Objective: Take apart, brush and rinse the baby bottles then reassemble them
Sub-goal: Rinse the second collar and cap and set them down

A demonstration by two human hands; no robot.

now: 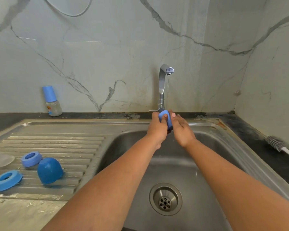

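While water runs thinly from the tap (167, 70), I hold a light blue bottle cap (165, 118) under the stream, above the far side of the sink basin (198, 164). My left hand (157, 127) grasps it, fingers wrapped round its left side and the thumb lying over the front. My right hand (182, 129) lies against the cap's right side with the thumb up near the top and the fingers fairly straight (whether they curl behind the cap I cannot tell).

Far to the left of my left hand, on the ribbed drainboard (57, 140), lie the loosened parts: a dark blue cap (49, 170) resting mouth down and tilted, a light blue ring (31, 158) just beside it and touching its upper left, a darker blue ring (7, 180) farther left and nearer me, and a clear teat (4, 158) beyond that ring. Farther back on that side, against the marbled wall (107, 47), an assembled bottle (52, 101) stands upright on the dark counter with its blue cap on.

To the right of my right hand, well apart from it, a grey bottle brush (276, 143) with a white handle lies on the counter beside the sink's rim. Nearer me than both hands, the drain (165, 199) sits in the basin floor.
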